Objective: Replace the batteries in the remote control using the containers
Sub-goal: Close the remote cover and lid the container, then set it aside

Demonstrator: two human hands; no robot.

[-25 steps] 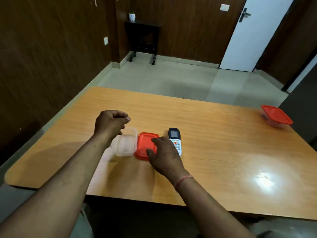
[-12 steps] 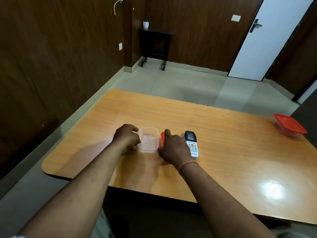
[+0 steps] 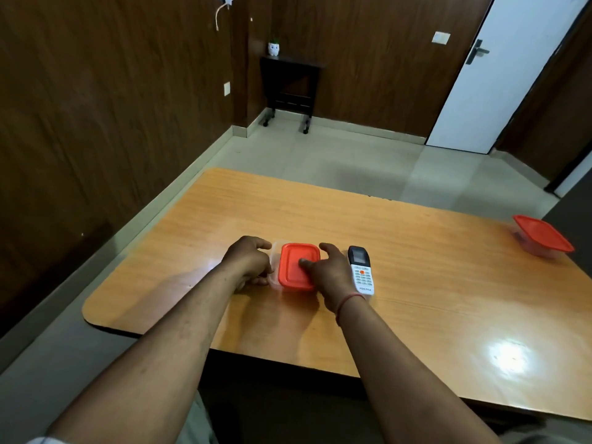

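Observation:
A small clear plastic container (image 3: 275, 251) stands on the wooden table (image 3: 416, 267), with a red lid (image 3: 293, 261) lying on top of it. My left hand (image 3: 248, 262) grips the container's left side. My right hand (image 3: 330, 272) holds the lid's right edge, thumb pressed on its top. A white remote control (image 3: 361, 269) with a dark screen lies face up just right of my right hand. No batteries are visible.
A second clear container with a red lid (image 3: 543, 235) sits near the table's far right edge. Beyond the table are a tiled floor, a dark side table (image 3: 290, 84) by the wall and a white door (image 3: 499, 72).
The red lid, which lay on the table beside the open container, now lies on top of it, placed by my right hand. My left hand has closed on the container's side.

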